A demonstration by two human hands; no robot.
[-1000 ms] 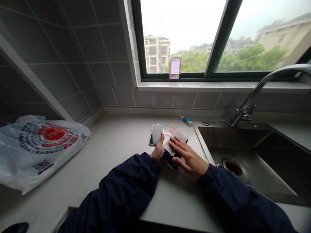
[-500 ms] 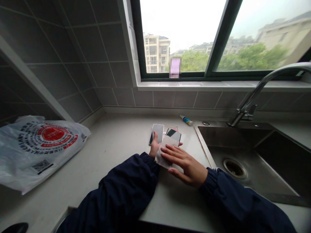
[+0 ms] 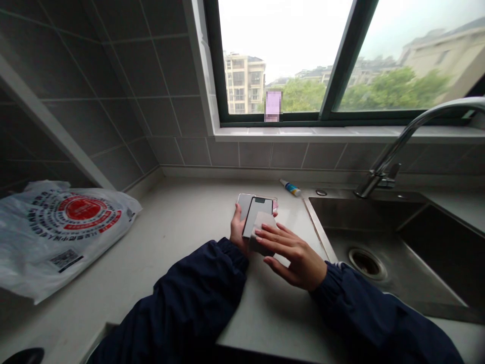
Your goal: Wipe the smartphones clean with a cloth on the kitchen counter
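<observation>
In my left hand lies a phone, its screen turned up and bright with reflected light, a dark notch at the top. My thumb runs along its left edge, and fingertips show at the right edge. A thin white wipe covers the lower part of the screen. My right hand presses it there with fingers stretched over it. Behind the held phone, a second phone rests on the counter, partly hidden. Beside it is a clear, pinkish flat item, perhaps a phone case, also mostly hidden.
A blue-and-white tube lies near the back of the counter. On the right is a steel sink with a curved tap. A white plastic bag with red print sits at far left. Behind is a window.
The held phone has turned and tilted, so its screen now looks bright and hides more of the second phone. The wipe covers less of the screen's top. My right hand moved slightly.
</observation>
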